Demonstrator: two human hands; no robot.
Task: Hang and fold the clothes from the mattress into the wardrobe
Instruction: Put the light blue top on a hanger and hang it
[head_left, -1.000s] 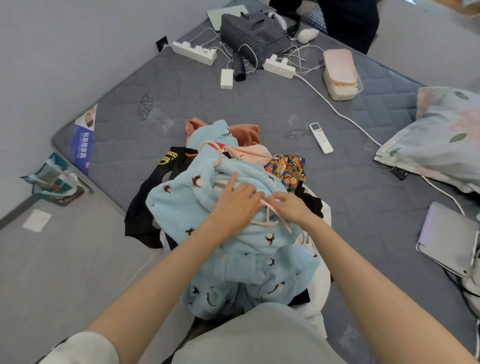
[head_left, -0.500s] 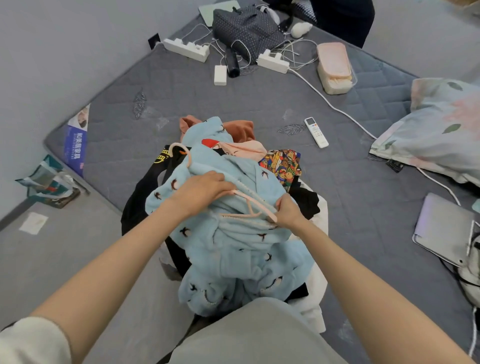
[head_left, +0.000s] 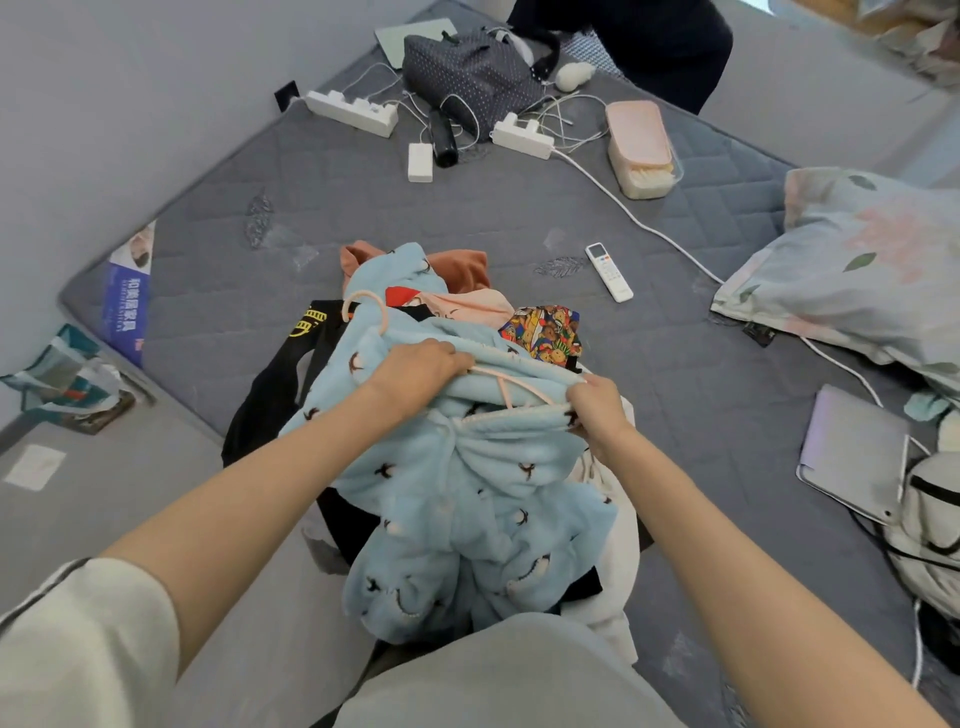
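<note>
Between left hand (head_left: 422, 365) and right hand (head_left: 597, 404), blue fleece garment (head_left: 470, 470)

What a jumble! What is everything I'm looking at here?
mattress: one, grey, under everything
fleece garment: one, light blue, atop clothes pile
hanger: one, pink, partly inside garment
clothes pile: several, black, orange, peach, patterned, mid-mattress
power strips: two, white, far end
bag: one, dark dotted, far end
box: one, pink-lidded, far end
remote: one, white, beyond the pile
pillow: one, floral, right edge
laptop: one, silver, near pillow
left hand: one, grips garment and hanger
right hand: one, grips garment edge
</note>
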